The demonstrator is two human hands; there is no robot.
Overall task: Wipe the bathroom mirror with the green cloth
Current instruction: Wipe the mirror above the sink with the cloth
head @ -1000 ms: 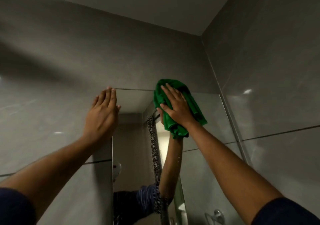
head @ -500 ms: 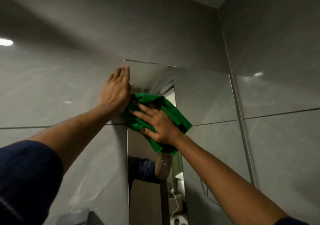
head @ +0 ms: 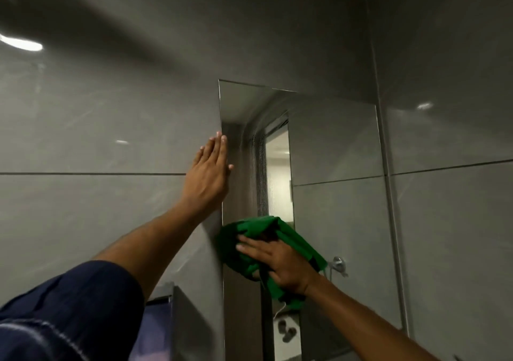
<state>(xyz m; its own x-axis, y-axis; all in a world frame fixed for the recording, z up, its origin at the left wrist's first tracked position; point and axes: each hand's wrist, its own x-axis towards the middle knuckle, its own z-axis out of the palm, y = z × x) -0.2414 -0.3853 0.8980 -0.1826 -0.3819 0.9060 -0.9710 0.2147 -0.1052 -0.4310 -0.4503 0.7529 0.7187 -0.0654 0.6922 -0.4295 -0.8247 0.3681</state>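
Note:
The tall frameless mirror (head: 333, 144) hangs on the grey tiled wall and reflects a doorway and tiles. My right hand (head: 280, 263) presses the bunched green cloth (head: 266, 230) flat against the mirror's lower left part, near its left edge. My left hand (head: 208, 177) lies flat with fingers together on the wall tile, fingertips at the mirror's left edge, above the cloth. It holds nothing.
Grey glossy tiles (head: 97, 116) cover the wall on the left, and a side wall (head: 449, 138) meets it just right of the mirror. A chrome wall fitting (head: 339, 263) shows in the mirror. A dark box-like fixture (head: 166, 313) sits low on the left wall.
My right hand has swept the green cloth down the mirror from near its top to the lower left. The view has shifted so more of the mirror shows.

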